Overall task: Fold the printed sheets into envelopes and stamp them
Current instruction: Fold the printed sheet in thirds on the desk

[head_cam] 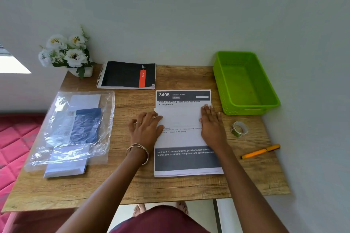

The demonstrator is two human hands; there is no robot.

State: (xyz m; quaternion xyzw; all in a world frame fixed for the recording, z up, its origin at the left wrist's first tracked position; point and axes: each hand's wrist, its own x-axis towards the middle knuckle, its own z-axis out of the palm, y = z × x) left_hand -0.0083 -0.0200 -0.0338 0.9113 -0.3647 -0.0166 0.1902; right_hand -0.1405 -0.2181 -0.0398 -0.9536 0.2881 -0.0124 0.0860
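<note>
A stack of printed sheets lies mid-table. The top sheet's folded part shows its blank back across the stack's middle. My left hand lies flat on the fold's left edge, fingers spread. At the right edge my right hand also presses flat. A pile of white envelopes lies at the left, partly under a clear plastic bag holding a blue packet.
A green plastic basket stands at the back right. A roll of tape and an orange pen lie right of the sheets. A black spiral notebook and white flowers sit along the wall. A pink quilt lies left.
</note>
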